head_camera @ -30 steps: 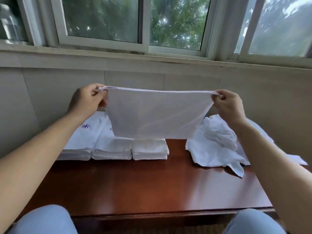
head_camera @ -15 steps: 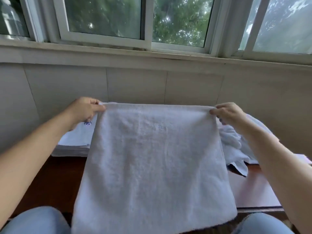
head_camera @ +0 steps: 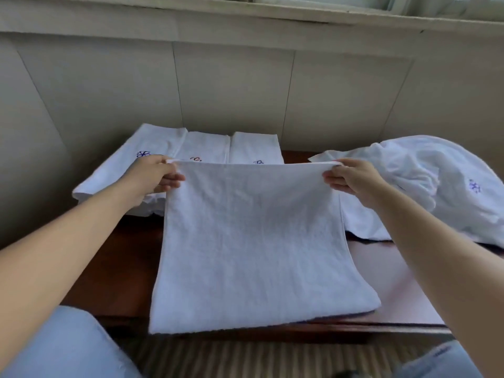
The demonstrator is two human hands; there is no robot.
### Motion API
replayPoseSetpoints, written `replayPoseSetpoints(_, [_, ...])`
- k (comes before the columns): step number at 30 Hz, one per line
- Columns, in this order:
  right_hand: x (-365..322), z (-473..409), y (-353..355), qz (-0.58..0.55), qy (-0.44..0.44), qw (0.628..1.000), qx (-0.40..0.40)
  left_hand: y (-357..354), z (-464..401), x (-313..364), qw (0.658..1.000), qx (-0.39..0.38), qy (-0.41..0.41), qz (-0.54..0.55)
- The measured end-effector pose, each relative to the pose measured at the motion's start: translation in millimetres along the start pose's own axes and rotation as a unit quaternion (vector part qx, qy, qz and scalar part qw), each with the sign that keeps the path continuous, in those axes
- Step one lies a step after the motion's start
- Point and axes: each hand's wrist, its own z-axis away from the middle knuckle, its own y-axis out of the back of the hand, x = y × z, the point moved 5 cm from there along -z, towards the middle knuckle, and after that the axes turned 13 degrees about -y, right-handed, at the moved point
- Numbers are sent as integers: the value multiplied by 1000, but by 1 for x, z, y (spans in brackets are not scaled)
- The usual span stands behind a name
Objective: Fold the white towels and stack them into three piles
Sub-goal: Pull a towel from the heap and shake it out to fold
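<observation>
Three folded piles [head_camera: 191, 151] are seen at the back left of the brown table [head_camera: 114, 268], side by side and touching, w/ small sewn marks on top. The far left corner of the towel [head_camera: 251, 241] is pinched by the left hand [head_camera: 152, 178], thumb on top, fingers curled under. The towel is spread flat in the middle of the table; its near edge hangs a bit over the front edge, between the knees. The far right corner is pinched the same way by the right hand [head_camera: 351, 181]. A loose heap of unfolded towels [head_camera: 425, 184] is seen at the right, near the right arm.

The towel is prob. soft, light and floppy. No shape is kept by it unless it is held, so it is best taken at the corners, w/ the edge pulled tight. It is not slippery and can't be broken. A fold can likely be made by the far edge being brought to the near edge. Corners should be lined up, or a crooked fold may be made.
</observation>
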Motion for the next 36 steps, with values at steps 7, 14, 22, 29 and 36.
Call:
replayPoseSetpoints(7, [2, 14, 22, -87, -11, 994, -66, 8, 11, 6, 991, -55, 42, 111])
replayPoseSetpoints(14, [45, 59, 47, -18, -104, 988, -112, 22, 72, -3, 968, -182, 159, 65])
replayPoseSetpoints(22, [118, 90, 40, 239, -123, 956, -113, -3, 136, -34, 934, -241, 155, -214])
replayPoseSetpoints(29, [130, 87, 39, 277, -113, 947, -116, -5, 141, -40, 935, -217, 163, -229])
replayPoseSetpoints(36, [133, 85, 33, 333, -106, 931, -109, -1, 143, -50, 946, -181, 205, -175])
